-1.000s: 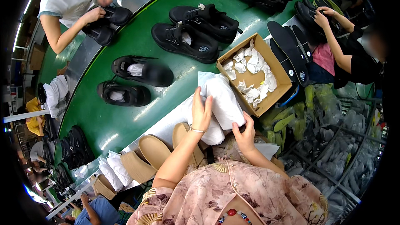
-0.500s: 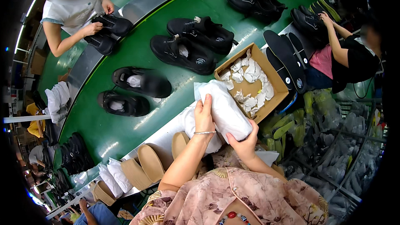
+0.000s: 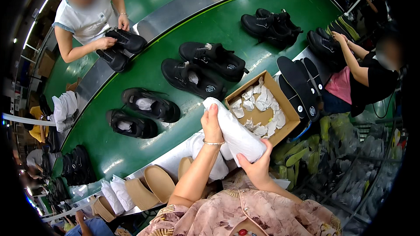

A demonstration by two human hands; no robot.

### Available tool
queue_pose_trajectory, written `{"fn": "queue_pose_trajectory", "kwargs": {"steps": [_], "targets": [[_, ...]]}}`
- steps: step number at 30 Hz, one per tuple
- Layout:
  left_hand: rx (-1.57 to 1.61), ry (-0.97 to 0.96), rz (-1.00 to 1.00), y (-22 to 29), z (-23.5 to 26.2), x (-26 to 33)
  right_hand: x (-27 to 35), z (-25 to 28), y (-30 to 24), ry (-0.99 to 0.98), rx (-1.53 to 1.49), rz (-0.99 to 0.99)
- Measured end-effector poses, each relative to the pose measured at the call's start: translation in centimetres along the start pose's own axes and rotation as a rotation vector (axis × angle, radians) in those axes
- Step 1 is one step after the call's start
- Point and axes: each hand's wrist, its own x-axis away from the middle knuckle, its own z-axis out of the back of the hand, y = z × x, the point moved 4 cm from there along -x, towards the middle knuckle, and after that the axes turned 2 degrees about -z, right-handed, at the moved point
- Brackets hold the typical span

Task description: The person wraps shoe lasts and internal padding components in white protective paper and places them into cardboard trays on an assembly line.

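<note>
A long white paper-wrapped bundle (image 3: 239,132) is held up in front of me, tilted from upper left to lower right. My left hand (image 3: 211,126) is closed around its upper left end, thumb lying along the top. At the lower right end, my right hand (image 3: 257,167) grips it between thumb and fingers. Whatever the paper wraps is hidden. Just beyond the bundle stands an open cardboard box (image 3: 286,132) with crumpled white paper pieces (image 3: 262,99) inside. More white wrapped bundles (image 3: 216,168) lie on the ledge under my left forearm.
Black shoes (image 3: 192,78) stand in pairs on the green conveyor belt (image 3: 105,148), some with paper inside. Brown moulded forms (image 3: 158,183) line the metal ledge. Dark insoles (image 3: 295,78) lie right of the box. Two co-workers (image 3: 94,22) handle black shoes across and to the right.
The paper around the bundle's upper left end now lies closer and smoother, its loose flap gone. Both hands still grip it. The view has tilted, so the belt and shoes sit lower.
</note>
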Motion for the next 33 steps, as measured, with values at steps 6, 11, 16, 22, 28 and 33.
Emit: {"fn": "queue_pose_trajectory", "kwargs": {"steps": [6,11,16,22,28,33], "targets": [[0.133,0.019,0.036,-2.2,-3.7,-5.1,-8.1,1.6,0.4,-0.084,-0.030,-0.025],[-0.087,0.013,-0.078,-1.0,-6.7,-10.8,-16.3,2.7,1.0,-0.058,0.151,0.335],[-1.239,0.264,-0.782,3.1,-6.9,-16.8,-23.9,0.7,0.7,-0.186,0.376,0.525],[-1.687,0.079,-0.432,3.8,-6.4,-22.5,-28.5,-8.8,1.5,-0.354,0.574,0.562],[-1.687,0.012,-0.503,4.4,-5.6,-22.9,-30.9,-17.5,3.8,-0.294,0.674,0.504],[-1.698,-0.046,-0.533,4.4,-5.0,-23.0,-31.1,-16.3,2.7,-0.459,0.954,0.799]]}}
